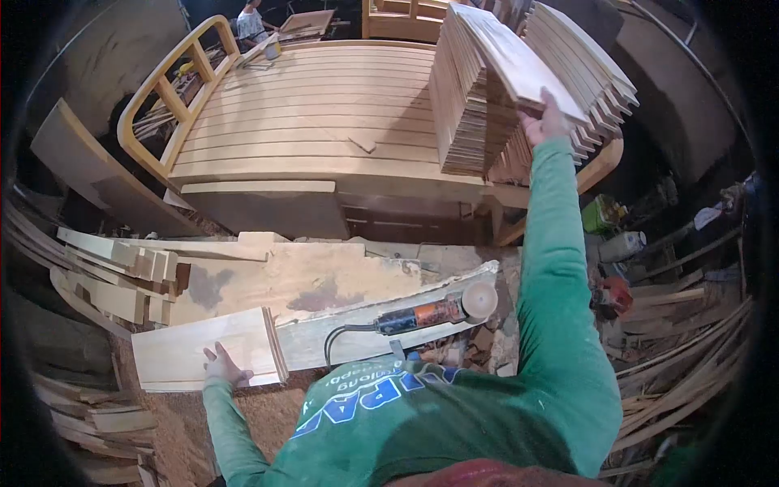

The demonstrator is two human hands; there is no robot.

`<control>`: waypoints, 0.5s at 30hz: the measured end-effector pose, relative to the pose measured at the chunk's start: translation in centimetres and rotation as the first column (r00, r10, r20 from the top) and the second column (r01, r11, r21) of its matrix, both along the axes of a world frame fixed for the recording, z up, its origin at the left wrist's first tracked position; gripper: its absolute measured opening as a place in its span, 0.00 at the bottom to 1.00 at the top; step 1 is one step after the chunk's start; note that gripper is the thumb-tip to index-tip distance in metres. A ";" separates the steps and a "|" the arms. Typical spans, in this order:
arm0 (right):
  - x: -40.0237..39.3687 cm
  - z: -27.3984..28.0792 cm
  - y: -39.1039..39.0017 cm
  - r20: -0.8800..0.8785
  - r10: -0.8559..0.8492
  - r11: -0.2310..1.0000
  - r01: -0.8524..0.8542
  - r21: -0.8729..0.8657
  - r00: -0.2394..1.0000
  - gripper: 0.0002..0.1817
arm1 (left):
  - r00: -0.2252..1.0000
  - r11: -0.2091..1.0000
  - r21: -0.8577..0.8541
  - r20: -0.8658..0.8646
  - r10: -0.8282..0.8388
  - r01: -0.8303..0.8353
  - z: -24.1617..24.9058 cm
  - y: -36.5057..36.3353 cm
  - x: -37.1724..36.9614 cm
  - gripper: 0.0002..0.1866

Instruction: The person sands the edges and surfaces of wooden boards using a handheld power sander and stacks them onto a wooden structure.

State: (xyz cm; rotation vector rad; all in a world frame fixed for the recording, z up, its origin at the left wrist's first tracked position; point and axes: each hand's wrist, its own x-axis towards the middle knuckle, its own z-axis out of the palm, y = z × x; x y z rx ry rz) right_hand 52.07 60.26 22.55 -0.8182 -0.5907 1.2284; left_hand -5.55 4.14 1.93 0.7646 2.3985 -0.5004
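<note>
My right hand (548,122) reaches far forward and grips the near end of a pale wooden board (519,61) on top of a tall stack of boards (458,105). Close beside that stack stands a second stack of boards (580,49). My left hand (225,367) lies on a short pile of boards (174,353) near my body, its fingers spread over the top face. Between my arms an angle grinder (422,316) with a round pale disc rests on a long plank (349,341), its cord curling toward me.
A slatted wooden bed frame (308,105) carries the stacks and a small wood scrap (363,144). Offcuts (122,268) lie at the left, and long strips (690,357) at the right. A person (251,24) is at the back, beyond the frame. Sawdust covers the workbench (324,268).
</note>
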 end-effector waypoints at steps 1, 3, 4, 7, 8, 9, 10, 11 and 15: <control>-0.6 -1.1 -1.0 0.115 0.031 0.997 -0.022 -0.074 0.993 0.22 | 1.000 1.000 0.008 -0.003 -0.012 0.012 -0.1 -0.4 -0.1 0.75; 0.1 -4.3 0.1 0.423 0.189 0.977 -0.128 -0.168 0.886 0.32 | 1.000 0.998 0.051 -0.012 -0.023 0.023 -0.5 -0.3 -0.3 0.75; -0.3 -4.3 0.2 0.413 0.179 0.978 -0.117 -0.171 0.893 0.31 | 0.999 0.997 0.066 -0.018 -0.026 0.027 -0.9 -0.7 -0.3 0.75; -1.0 -4.6 0.6 0.355 0.094 0.982 -0.028 -0.187 0.930 0.28 | 1.000 1.000 0.020 -0.009 0.006 -0.006 0.9 0.1 0.4 0.76; -0.6 -4.4 1.8 0.403 0.070 0.974 0.024 -0.224 0.913 0.27 | 1.000 1.000 -0.002 0.003 0.025 -0.025 1.4 0.8 0.7 0.76; 0.1 -4.0 3.3 0.453 0.049 0.964 0.076 -0.254 0.890 0.27 | 1.000 1.000 -0.010 0.004 0.025 -0.025 1.3 1.0 0.7 0.77; 0.5 -3.7 4.5 0.502 0.033 0.952 0.126 -0.280 0.864 0.26 | 1.000 0.999 -0.016 0.005 0.028 -0.028 1.2 1.1 0.5 0.77; 0.7 -3.6 5.6 0.507 0.048 0.953 0.112 -0.280 0.861 0.24 | 0.999 0.999 -0.021 0.004 0.035 -0.034 1.1 1.3 0.4 0.77; -0.2 -3.8 8.9 0.529 0.039 0.958 0.118 -0.260 0.848 0.21 | 0.999 0.998 -0.052 -0.026 0.021 -0.022 1.3 1.8 0.7 0.77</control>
